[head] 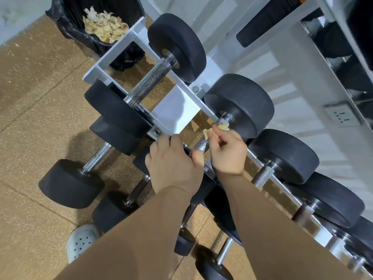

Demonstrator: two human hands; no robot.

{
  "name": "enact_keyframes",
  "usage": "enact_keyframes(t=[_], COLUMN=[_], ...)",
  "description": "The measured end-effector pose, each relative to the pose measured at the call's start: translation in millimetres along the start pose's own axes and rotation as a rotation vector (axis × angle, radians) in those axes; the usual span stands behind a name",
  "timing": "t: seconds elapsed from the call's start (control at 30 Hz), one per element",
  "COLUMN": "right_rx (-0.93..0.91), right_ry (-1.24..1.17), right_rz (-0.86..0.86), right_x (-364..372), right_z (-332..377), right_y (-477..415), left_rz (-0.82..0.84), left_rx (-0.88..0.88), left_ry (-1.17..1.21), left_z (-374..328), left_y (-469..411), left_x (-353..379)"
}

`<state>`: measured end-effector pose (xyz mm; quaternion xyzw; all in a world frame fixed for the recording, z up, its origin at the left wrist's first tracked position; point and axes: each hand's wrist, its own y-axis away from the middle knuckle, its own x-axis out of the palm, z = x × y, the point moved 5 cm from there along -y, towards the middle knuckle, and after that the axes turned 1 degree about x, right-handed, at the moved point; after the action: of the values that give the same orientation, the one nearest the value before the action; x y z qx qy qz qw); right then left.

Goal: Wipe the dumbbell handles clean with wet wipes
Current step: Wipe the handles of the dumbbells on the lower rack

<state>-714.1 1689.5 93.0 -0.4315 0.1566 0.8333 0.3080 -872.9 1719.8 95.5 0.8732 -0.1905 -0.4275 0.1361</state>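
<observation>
— What has the right hand (228, 152) got?
— A crumpled, yellowish wipe (210, 133), pinched between thumb and fingertips and pressed against the handle (201, 145).

— Which way does that handle run?
— Its long axis goes from near left to far right. It belongs to a dumbbell (240, 104) lying across the rack (175, 110). The black far head sits just beyond the wipe.

— So where is the handle relative to the hand?
— Just left of the right hand and under its fingertips. The wipe covers the far part and bare knurled steel shows nearer.

— And the left hand (173, 160)?
— It is clenched over the dumbbell's near end, with the thumb beside the handle. The near head is hidden beneath it.

— Further out?
— More dumbbells lie parallel on either side. A bin (66, 21) with crumpled wipes stands far left, and a socket (341, 116) is on the right.

— Any writing?
— Nothing I can read.
</observation>
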Motion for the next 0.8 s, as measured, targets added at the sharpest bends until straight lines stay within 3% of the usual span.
enact_keyframes(t=[0.13, 0.2, 0.37, 0.57, 0.73, 0.8], right_rx=[-0.197, -0.299, -0.145, -0.211, -0.121, -0.136], right_ry=[0.147, 0.272, 0.244, 0.136, 0.192, 0.155], right_rz=[0.259, 0.249, 0.090, 0.407, 0.119, 0.108], right_x=[10, 3, -5, -1, -11, -9], right_z=[16, 21, 13, 12, 10, 9], right_y=[9, -3, -26, 10, -33, -24], left_rz=[-0.027, -0.023, -0.018, -0.026, -0.035, -0.040], left_rx=[0.004, 0.007, 0.002, 0.006, 0.016, 0.016], left_ry=[0.006, 0.003, 0.015, 0.013, 0.006, 0.005], left_z=[0, 0, 0, 1, 0, 0], left_y=[0, 0, 0, 0, 1, 1], left_x=[-1, -1, 0, 1, -1, -1])
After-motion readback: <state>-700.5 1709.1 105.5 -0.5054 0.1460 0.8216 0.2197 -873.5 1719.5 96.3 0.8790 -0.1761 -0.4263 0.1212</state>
